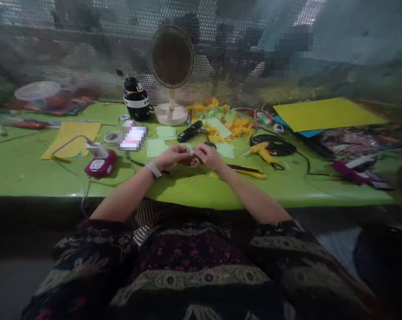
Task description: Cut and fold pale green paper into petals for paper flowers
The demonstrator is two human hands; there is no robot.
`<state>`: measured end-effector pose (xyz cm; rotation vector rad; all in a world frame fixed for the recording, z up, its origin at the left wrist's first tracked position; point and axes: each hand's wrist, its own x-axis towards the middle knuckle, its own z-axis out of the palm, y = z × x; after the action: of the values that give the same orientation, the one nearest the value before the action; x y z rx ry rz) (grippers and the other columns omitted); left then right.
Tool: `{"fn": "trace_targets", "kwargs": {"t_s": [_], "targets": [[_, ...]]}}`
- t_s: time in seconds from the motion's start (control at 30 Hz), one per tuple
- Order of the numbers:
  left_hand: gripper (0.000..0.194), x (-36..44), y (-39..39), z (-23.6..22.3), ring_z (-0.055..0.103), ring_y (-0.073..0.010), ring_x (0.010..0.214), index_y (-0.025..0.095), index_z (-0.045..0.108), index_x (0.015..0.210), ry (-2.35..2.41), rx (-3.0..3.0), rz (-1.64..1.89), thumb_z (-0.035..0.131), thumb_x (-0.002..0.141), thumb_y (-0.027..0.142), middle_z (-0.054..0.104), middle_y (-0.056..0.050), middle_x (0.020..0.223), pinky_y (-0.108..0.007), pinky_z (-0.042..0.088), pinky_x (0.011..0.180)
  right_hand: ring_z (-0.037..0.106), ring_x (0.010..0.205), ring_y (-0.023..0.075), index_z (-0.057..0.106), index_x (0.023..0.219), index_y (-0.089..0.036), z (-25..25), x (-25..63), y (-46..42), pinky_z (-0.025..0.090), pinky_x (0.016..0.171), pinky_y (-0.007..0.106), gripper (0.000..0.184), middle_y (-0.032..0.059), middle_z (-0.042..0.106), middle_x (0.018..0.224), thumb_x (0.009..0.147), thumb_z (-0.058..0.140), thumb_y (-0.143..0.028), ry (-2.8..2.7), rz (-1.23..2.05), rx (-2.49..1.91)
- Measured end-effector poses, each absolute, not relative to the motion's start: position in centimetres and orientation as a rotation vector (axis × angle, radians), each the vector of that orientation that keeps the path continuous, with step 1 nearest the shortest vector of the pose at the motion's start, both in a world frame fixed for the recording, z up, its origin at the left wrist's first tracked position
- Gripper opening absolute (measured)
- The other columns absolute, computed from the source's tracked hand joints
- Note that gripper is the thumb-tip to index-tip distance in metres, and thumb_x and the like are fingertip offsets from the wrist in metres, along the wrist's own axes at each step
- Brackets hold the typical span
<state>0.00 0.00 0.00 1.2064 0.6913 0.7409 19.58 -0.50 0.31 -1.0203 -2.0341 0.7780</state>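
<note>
Left hand: my left hand [174, 156] is curled narrow over the green worktop [27, 169], fingertips pinched on a small pale piece [191, 152] that I cannot identify; a watch strap [153, 170] sits on that wrist.
Right hand: my right hand [210, 156] meets the left one at the fingertips, fingers bent in close on the same small piece; how firm the grip is I cannot tell.
Held piece: it sits between both hands, just above the worktop near its front edge, too small and blurred to name.
Near right: a yellow utility knife [250, 171] lies just beside my right wrist, and a yellow glue gun [262, 152] further off with its black cord [289, 149].
Behind the hands: pale green paper squares [156, 147], a black stapler [189, 132] and a heap of yellow paper flowers [237, 126].
Left side: a magenta device [100, 163] with a white block on top, near a yellow sheet [72, 138].
Back: a small desk fan [171, 66] and a black-and-white flask [136, 99] stand side by side.
Far right: a large yellow card [325, 113].
</note>
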Motion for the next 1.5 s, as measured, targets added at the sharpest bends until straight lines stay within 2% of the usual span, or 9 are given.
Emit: {"fn": "trace_targets", "kwargs": {"t_s": [0.27,0.43,0.53,0.67,0.9,1.07,1.17,1.3,1.5], "targets": [[0.031,-0.7,0.1,0.4,0.075,-0.0163,0.074,0.011,0.069,0.083,0.696,1.246,0.703,0.083,0.081,0.040,0.079,-0.012,0.087,-0.031,0.062,0.076,0.040,0.057,0.0118,0.043,0.075,-0.023,0.8,19.5,-0.9,0.034,0.057,0.025,0.037,-0.0051,0.043,0.061,0.098,0.050,-0.051,-1.934,1.041,-1.020],[0.036,-0.3,-0.2,0.6,0.076,-0.0218,0.078,0.012,0.068,0.090,0.719,1.194,0.733,0.081,0.081,0.045,0.078,-0.012,0.082,-0.032,0.063,0.070,0.041,0.054,0.0109,0.045,0.075,-0.022,1.1,19.5,-1.2,0.036,0.057,0.025,0.030,-0.0051,0.045,0.060,0.101,0.049,-0.037,-1.891,1.117,-1.036],[0.037,-0.1,-0.3,0.6,0.075,-0.0198,0.078,0.013,0.065,0.086,0.764,1.237,0.810,0.082,0.079,0.046,0.076,-0.009,0.081,-0.030,0.062,0.068,0.043,0.055,0.0108,0.046,0.075,-0.021,1.3,19.4,-1.2,0.037,0.058,0.025,0.029,-0.0045,0.047,0.063,0.101,0.049,-0.033,-1.882,1.073,-1.064],[0.040,-0.1,-0.3,0.6,0.073,-0.0161,0.074,0.014,0.064,0.084,0.782,1.280,0.874,0.086,0.074,0.045,0.074,-0.006,0.079,-0.026,0.061,0.066,0.043,0.056,0.0109,0.046,0.075,-0.021,1.2,19.4,-1.1,0.037,0.058,0.025,0.029,-0.0047,0.047,0.061,0.101,0.047,-0.033,-1.875,1.043,-1.078],[0.034,0.1,-0.4,0.7,0.074,-0.0161,0.076,0.014,0.063,0.086,0.818,1.263,0.862,0.084,0.078,0.039,0.073,-0.005,0.079,-0.028,0.061,0.069,0.043,0.057,0.0107,0.044,0.073,-0.022,0.5,19.3,-0.8,0.037,0.058,0.023,0.032,-0.0054,0.045,0.061,0.099,0.051,-0.039,-1.859,0.967,-1.113],[0.035,0.0,-0.1,0.7,0.074,-0.0154,0.075,0.013,0.063,0.081,0.863,1.211,0.927,0.088,0.073,0.036,0.075,-0.006,0.080,-0.026,0.060,0.069,0.054,0.059,0.0107,0.053,0.079,-0.020,2.1,20.3,0.3,0.043,0.058,0.022,0.027,-0.0003,0.059,0.070,0.101,0.045,-0.032,-1.799,0.975,-1.270],[0.032,0.0,0.1,0.8,0.074,-0.0147,0.074,0.013,0.062,0.081,0.911,1.122,1.024,0.087,0.075,0.032,0.076,-0.006,0.080,-0.024,0.059,0.067,0.060,0.061,0.0113,0.055,0.079,-0.018,3.8,21.8,1.4,0.045,0.060,0.022,0.015,0.0025,0.066,0.076,0.093,0.052,-0.020,-1.804,0.792,-1.606],[0.028,0.1,0.2,0.9,0.074,-0.0148,0.074,0.014,0.061,0.082,0.936,1.070,1.076,0.085,0.078,0.028,0.077,-0.007,0.082,-0.025,0.059,0.067,0.066,0.074,0.0191,0.064,0.075,-0.016,5.1,22.8,2.7,0.045,0.066,0.026,0.017,0.0080,0.070,0.075,0.088,0.060,-0.026,-2.148,0.335,-1.960],[0.029,0.1,0.0,1.2,0.074,-0.0149,0.070,0.016,0.058,0.085,0.936,1.064,1.076,0.083,0.080,0.029,0.077,-0.006,0.082,-0.025,0.058,0.065,0.069,0.097,0.0308,0.073,0.107,-0.010,4.7,21.5,5.2,0.049,0.072,0.031,0.041,0.0208,0.074,0.106,0.084,0.066,-0.044,-2.263,0.120,-2.230]]}}
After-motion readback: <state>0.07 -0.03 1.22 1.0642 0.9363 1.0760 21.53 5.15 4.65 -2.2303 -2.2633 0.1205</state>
